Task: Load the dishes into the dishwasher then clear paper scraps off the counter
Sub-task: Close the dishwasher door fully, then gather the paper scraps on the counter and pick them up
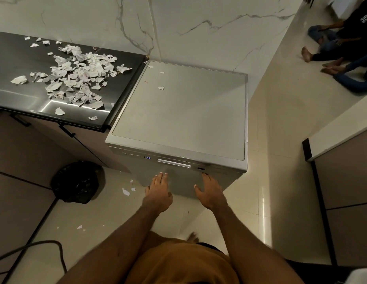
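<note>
A grey freestanding dishwasher (184,111) stands with its door closed, a lit display on its front panel. My left hand (158,193) and my right hand (209,191) lie flat with straight fingers against the upper part of the door, just below the handle slot (174,162). Many torn white paper scraps (80,72) are spread over the black counter (18,58) to the left. Two or three scraps (161,88) lie on the dishwasher's top. No dishes are in view.
A black bin bag (77,182) sits on the floor left of the dishwasher, with a few scraps (126,191) beside it. A dark cable (35,247) curves at the lower left. People sit on the floor at the upper right (342,48). A counter end (332,144) stands at the right.
</note>
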A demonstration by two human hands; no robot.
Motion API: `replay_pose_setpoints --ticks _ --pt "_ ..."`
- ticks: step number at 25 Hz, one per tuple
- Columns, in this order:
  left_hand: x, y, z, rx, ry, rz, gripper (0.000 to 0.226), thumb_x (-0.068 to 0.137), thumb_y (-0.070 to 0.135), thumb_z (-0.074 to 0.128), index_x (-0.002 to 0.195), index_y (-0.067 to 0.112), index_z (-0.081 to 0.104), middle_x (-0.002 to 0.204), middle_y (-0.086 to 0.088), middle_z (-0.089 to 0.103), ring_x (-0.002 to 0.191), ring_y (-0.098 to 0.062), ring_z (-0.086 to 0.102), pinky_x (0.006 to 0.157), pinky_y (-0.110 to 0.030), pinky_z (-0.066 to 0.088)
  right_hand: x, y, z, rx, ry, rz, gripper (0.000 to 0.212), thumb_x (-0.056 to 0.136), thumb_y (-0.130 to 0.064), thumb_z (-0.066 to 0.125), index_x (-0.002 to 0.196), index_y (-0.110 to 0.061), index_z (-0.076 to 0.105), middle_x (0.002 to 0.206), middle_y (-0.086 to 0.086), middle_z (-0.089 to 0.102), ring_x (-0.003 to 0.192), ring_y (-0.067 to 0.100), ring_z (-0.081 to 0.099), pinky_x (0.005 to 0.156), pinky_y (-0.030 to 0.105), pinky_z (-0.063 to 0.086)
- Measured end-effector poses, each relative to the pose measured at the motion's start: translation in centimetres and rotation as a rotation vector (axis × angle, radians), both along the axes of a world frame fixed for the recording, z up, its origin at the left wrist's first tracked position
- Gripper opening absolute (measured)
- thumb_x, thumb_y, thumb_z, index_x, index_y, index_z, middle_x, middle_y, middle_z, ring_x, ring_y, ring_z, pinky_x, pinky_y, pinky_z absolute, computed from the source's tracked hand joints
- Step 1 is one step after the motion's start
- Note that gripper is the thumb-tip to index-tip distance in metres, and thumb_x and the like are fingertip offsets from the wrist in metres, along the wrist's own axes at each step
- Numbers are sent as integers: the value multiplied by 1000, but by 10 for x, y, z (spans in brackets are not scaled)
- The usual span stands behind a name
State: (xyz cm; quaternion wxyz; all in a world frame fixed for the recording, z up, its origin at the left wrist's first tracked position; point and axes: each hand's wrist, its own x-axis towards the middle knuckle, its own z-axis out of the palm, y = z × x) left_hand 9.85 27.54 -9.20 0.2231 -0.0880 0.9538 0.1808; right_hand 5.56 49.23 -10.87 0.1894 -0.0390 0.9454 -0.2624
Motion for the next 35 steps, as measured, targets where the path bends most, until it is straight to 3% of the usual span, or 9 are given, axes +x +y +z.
replay_pose_setpoints --ticks 9,12,15,23,31,35 --pt "6 -14 7 -33 79 -3 84 103 33 51 164 18 -5 173 -2 -7 159 -24 -6 125 -51 9 -6 -23 10 -146 375 112 48 101 -35 56 144 -13 58 144 6 60 133 25 54 112 43 46" --pt "2 -21 13 -45 138 -30 85 103 32 50 164 19 -8 172 0 -11 158 -21 -10 125 -49 5 -12 -36 19 -161 478 122 47 104 -33 56 146 -13 54 147 5 56 138 21 49 117 39 41" --pt "-1 -33 19 -53 164 -22 85 103 31 50 164 18 -7 172 0 -10 158 -21 -9 126 -48 6 -15 -53 25 -146 474 130 54 107 -39 51 155 -15 44 157 3 46 148 20 39 124 36 30" --pt "-6 -103 29 -81 225 5 88 100 26 53 164 17 -6 172 0 -11 158 -19 -10 125 -43 1 -27 -129 30 -109 470 235 60 110 -42 44 162 -17 32 170 5 30 157 21 25 128 42 23" --pt "-10 -227 40 -98 215 54 91 98 27 54 164 20 -8 172 0 -14 157 -19 -14 127 -46 0 -35 -255 37 -106 437 300 64 110 -48 39 166 -21 23 173 3 21 160 18 18 129 36 11" --pt "-10 -293 43 -123 233 82 86 101 30 51 164 19 -7 172 1 -13 158 -19 -11 128 -47 4 -47 -318 40 -108 437 247 66 109 -48 41 165 -18 23 173 5 22 160 19 18 131 43 17"
